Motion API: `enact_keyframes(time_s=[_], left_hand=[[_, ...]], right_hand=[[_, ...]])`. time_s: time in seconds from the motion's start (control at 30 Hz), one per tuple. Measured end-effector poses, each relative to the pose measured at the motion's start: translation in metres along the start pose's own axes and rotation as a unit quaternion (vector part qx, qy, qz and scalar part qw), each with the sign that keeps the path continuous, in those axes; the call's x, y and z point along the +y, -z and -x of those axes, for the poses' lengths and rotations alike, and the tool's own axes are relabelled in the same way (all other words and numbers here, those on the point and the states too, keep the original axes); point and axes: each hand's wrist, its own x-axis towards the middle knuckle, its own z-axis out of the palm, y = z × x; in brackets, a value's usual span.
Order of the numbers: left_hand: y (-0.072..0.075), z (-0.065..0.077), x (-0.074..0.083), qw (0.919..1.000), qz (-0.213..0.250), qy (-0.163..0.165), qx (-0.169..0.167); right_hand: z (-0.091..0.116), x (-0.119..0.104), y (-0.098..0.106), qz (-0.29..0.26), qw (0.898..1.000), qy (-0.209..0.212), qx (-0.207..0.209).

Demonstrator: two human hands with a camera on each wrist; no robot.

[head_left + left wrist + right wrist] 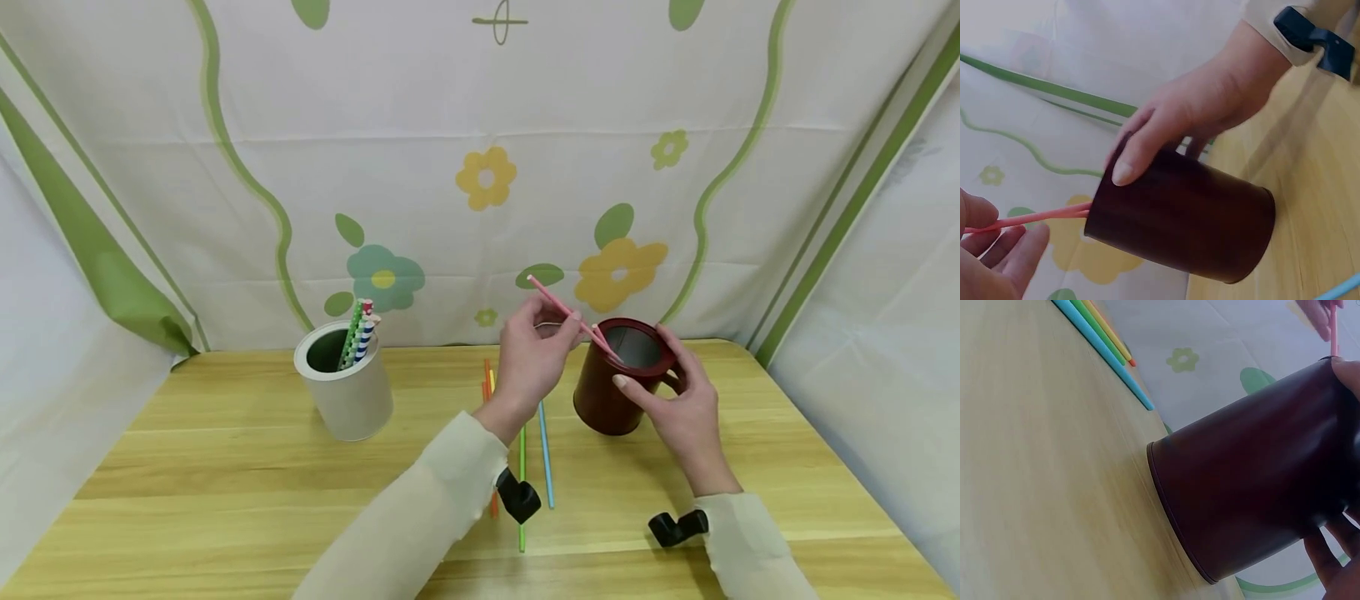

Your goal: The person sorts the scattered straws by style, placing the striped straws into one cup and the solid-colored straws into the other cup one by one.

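My left hand (531, 357) pinches a pink straw (550, 293) between thumb and fingers. The straw slants down, its lower end inside the rim of a dark red mug (609, 396). A second pink straw (596, 329) leans in that mug, its tip close to my left fingertips. My right hand (684, 404) grips the mug near its top, with the thumb in front and fingers round the far right side; part of the handle shows beneath. In the left wrist view, two pink straws (1063, 214) enter the mug side by side.
Left on the wooden table (247, 492) stands a white canister (348, 404) holding several patterned straws (357, 337). Between the containers lie a blue straw (547, 458), a green straw (522, 533), and orange and yellow straws (485, 392), partly behind my left arm. A flowered curtain (420, 100) hangs behind.
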Motion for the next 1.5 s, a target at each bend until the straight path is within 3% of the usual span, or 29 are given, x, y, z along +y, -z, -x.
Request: enact_keyframes(time_s=[0.23, 0.5, 1.5], left_hand=[[-0.009, -0.001, -0.011, 0.9971, -0.074, -0.014, -0.014], [-0.022, 0.002, -0.016, 0.9907, -0.13, 0.009, -0.038], [-0.026, 0.003, -0.023, 0.9899, -0.136, 0.036, -0.021]], right_hand=[[0.0, -0.001, 0.001, 0.001, 1.0, -0.004, 0.001], [-0.001, 0.001, -0.001, 0.003, 1.0, -0.004, -0.001], [-0.001, 0.002, -0.001, 0.003, 1.0, 0.001, -0.001]])
